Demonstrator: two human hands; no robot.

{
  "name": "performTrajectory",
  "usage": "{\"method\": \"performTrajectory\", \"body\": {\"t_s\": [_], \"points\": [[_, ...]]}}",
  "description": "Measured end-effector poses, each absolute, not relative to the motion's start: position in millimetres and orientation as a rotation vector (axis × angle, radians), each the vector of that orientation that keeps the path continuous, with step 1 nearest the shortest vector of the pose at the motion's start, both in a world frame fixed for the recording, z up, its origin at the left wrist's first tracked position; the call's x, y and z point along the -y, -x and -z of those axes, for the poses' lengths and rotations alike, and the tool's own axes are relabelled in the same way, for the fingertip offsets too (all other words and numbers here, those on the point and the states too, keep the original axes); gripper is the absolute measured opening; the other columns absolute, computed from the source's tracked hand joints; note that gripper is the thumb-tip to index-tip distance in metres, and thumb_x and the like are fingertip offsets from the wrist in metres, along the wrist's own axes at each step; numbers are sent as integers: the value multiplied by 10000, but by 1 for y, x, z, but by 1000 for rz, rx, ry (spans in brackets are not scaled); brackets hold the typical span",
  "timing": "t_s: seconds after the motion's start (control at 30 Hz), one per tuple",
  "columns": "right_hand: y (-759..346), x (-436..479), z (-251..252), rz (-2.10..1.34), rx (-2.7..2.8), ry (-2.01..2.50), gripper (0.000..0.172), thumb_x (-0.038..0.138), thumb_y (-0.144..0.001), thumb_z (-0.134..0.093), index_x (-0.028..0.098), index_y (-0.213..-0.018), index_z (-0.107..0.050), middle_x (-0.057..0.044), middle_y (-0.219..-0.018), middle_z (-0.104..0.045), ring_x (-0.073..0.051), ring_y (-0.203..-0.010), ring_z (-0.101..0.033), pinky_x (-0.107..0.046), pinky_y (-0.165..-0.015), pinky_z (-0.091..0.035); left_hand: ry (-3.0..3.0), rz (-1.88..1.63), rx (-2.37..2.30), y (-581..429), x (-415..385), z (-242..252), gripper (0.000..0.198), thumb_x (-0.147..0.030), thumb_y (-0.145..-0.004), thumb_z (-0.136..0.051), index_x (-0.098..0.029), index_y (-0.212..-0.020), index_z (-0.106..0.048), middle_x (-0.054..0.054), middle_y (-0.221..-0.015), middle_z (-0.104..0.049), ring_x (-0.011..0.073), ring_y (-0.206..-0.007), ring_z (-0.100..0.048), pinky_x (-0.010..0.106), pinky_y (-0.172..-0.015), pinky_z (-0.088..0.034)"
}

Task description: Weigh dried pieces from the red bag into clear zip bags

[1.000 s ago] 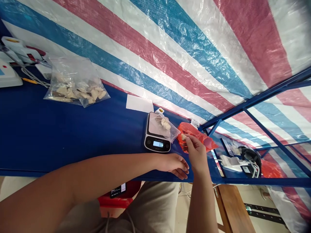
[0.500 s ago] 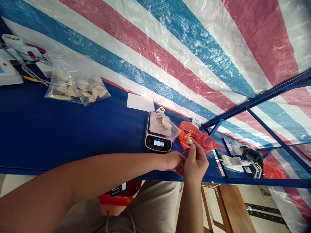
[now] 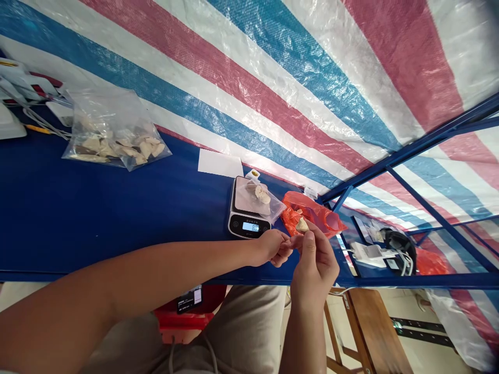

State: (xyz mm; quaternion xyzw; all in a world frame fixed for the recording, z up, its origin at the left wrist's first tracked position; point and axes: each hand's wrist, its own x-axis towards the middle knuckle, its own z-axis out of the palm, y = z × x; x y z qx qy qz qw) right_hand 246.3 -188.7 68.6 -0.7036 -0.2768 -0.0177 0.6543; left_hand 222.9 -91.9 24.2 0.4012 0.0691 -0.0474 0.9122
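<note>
Pale chunk (image 3: 301,225) is sitting pinched in the right hand (image 3: 315,262), with the red bag (image 3: 325,217) lying just beyond. The left hand (image 3: 275,247) is curling beside that grip, contents unclear. Fingertips alone are holding the chunk, so a loosening pinch could be dropping it.

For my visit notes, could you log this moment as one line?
right fingers: pinching pale piece | left fingers: curled, alongside | scale: lit, bagged pieces on top | red bag: beyond piece
</note>
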Motion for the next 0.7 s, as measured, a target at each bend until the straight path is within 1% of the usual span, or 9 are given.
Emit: {"method": "performTrajectory", "body": {"t_s": [0.13, 0.2, 0.27, 0.37, 0.47, 0.53, 0.6, 0.63, 0.7], "points": [[-248, 191, -66, 22, 617, 1619, 459, 518, -899, -683, 142, -1156, -737, -22, -697, -686, -162, -618, -631, -312, -654, -535, -865, 89, -185, -227, 96, -18, 220, -179, -737, -462, -227, -616, -286, -49, -502, -289, 77, -432, -218, 281, -503, -119], [-248, 192, -65, 12, 613, 1633, 472, 524, -895, -683, 147, -1174, -734, -33, -737, -708, -169, -640, -645, -320, -675, -541, -897, 88, -179, -228, 97, -15, 217, -215, -778, -492, -218, -631, -331, -47, -520, -334, 80, -437, -265, 280, -506, -170], [-247, 192, -65, 27, 597, 1661, 478, 536, -887, -684, 155, -1170, -740, -59, -817, -738, -183, -696, -670, -319, -688, -541, -925, 105, -146, -228, 97, -13, 216, -301, -825, -541, -195, -678, -423, -29, -594, -443, 94, -482, -378, 282, -539, -273], [-245, 194, -65, 31, 568, 1682, 489, 556, -869, -694, 160, -1149, -748, -82, -897, -753, -190, -739, -680, -299, -667, -533, -960, 135, -51, -227, 98, -13, 358, -508, -861, -595, -155, -821, -553, 30, -806, -596, 146, -692, -546, 331, -699, -421], [-243, 196, -66, -20, 543, 1664, 486, 554, -870, -699, 166, -1160, -740, -54, -819, -734, -170, -679, -653, -285, -627, -524, -995, 117, -16, -227, 99, -11, 541, -673, -838, -609, -132, -869, -611, 64, -889, -641, 180, -839, -577, 374, -820, -451], [-240, 197, -67, -28, 534, 1649, 450, 532, -883, -696, 170, -1147, -741, -32, -770, -717, -155, -650, -638, -282, -632, -522, -1041, 112, -59, -228, 101, -10, 651, -763, -823, -570, -115, -808, -629, 75, -830, -651, 182, -813, -576, 375, -821, -454], [-239, 198, -69, 3, 541, 1632, 408, 507, -893, -696, 165, -1109, -748, -23, -749, -708, -146, -643, -632, -282, -656, -521, -1127, 113, -99, -229, 101, -11, 734, -810, -849, -473, -109, -693, -622, 76, -713, -635, 171, -732, -567, 357, -793, -453], [-239, 199, -69, 27, 546, 1623, 398, 500, -896, -694, 160, -1093, -750, -21, -741, -703, -144, -644, -631, -282, -661, -519, -1184, 115, -103, -229, 101, -13, 757, -800, -885, -411, -116, -624, -605, 74, -648, -615, 164, -684, -559, 344, -770, -452], [-245, 203, -66, 69, 546, 1602, 400, 498, -902, -687, 150, -1090, -748, -21, -734, -696, -146, -650, -633, -283, -662, -517, -1340, 129, -86, -227, 100, -22, 760, -712, -966, -318, -151, -505, -542, 65, -533, -560, 150, -582, -535, 321, -709, -443]]}}
